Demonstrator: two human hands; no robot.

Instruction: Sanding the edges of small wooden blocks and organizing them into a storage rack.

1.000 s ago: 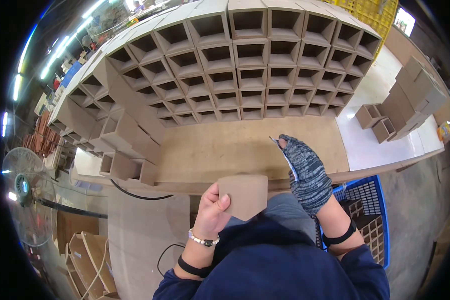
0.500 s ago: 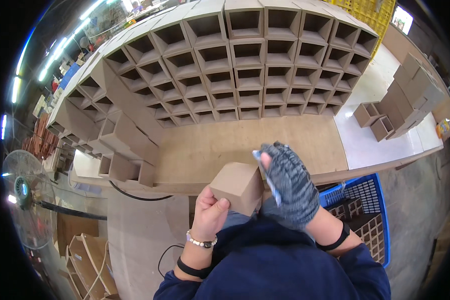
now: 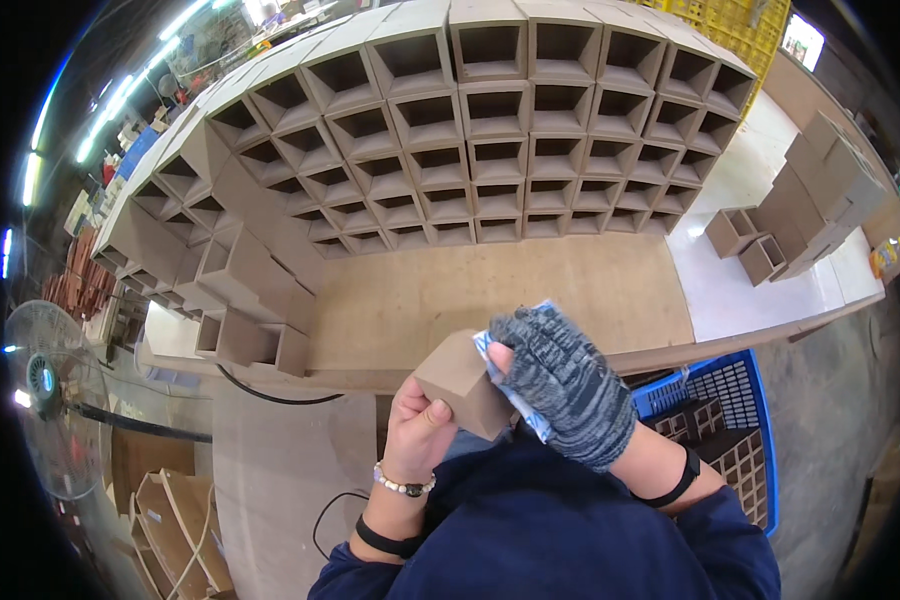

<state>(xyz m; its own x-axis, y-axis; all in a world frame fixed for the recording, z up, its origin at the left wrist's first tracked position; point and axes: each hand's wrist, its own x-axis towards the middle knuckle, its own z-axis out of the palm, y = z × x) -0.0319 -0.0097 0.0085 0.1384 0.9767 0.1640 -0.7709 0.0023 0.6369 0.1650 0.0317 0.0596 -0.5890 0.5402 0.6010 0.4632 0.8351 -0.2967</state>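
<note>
Two hands (image 3: 418, 432) (image 3: 567, 390) angled inward, a brown box (image 3: 452, 368) between them

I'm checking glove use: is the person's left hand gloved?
No, the left hand holding the brown box is bare.

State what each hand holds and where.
The left hand holds a brown box by its left corner; the gloved right hand holds a white-and-blue sheet, exact grip hidden.

Left grip (image 3: 422, 425) bare, clasping; right grip (image 3: 565, 385) gloved, curled nearby.
</note>
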